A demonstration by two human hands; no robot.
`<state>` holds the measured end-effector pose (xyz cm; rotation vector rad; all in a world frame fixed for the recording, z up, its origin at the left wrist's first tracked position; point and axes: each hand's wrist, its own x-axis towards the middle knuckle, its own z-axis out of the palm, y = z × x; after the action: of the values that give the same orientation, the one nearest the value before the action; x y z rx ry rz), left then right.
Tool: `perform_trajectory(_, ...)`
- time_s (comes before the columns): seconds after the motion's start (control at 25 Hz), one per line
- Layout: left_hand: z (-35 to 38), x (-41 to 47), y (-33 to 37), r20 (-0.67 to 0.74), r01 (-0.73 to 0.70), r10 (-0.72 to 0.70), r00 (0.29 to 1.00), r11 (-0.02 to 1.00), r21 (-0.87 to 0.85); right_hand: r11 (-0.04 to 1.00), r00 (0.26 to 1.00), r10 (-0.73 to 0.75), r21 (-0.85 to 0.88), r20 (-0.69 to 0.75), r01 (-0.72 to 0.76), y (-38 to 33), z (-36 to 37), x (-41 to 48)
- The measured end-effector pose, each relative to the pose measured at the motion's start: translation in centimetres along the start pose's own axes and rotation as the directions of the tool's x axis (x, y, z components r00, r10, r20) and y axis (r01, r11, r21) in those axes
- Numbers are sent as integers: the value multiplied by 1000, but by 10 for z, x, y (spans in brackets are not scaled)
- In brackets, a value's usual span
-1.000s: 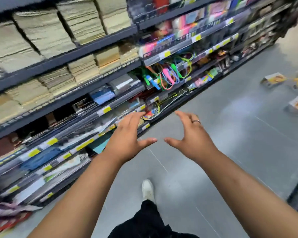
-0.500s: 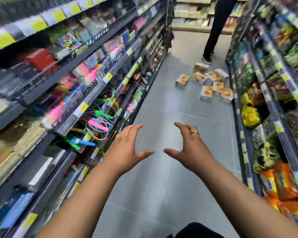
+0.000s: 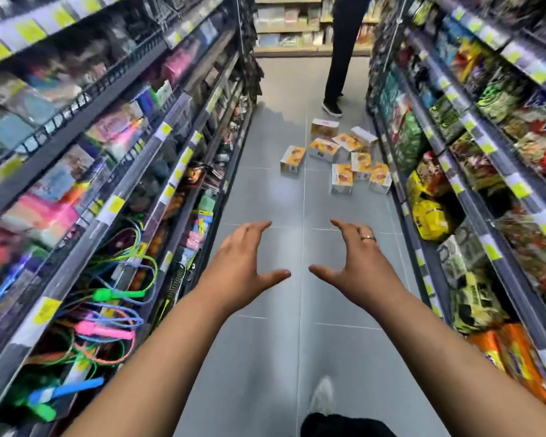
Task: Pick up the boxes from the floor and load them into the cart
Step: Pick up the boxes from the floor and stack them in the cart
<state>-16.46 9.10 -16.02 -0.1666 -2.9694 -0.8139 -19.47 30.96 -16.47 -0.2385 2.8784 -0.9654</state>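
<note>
Tall stocked store shelves (image 3: 108, 159) flank you on both sides of the grey tiled floor (image 3: 265, 348). The small orange-and-white cardboard boxes (image 3: 323, 149) lie scattered on it well ahead, near the right-hand shelving. Your left hand (image 3: 240, 269) and right hand (image 3: 360, 266) hover apart above the floor, fingers spread, holding nothing. A thin ring (image 3: 368, 238) sits on the right one.
</note>
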Motion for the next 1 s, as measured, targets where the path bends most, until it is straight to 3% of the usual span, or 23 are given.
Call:
perform_trajectory(0.52, 12, 327, -31, 45, -33, 33, 998, 999, -7, 998, 998, 56, -15, -13, -56, 43, -45, 305)
perform_trajectory(1.0, 9, 669, -102, 242, -233, 219, 945, 972, 33, 946, 934, 323, 88, -155, -313, 67, -43, 589)
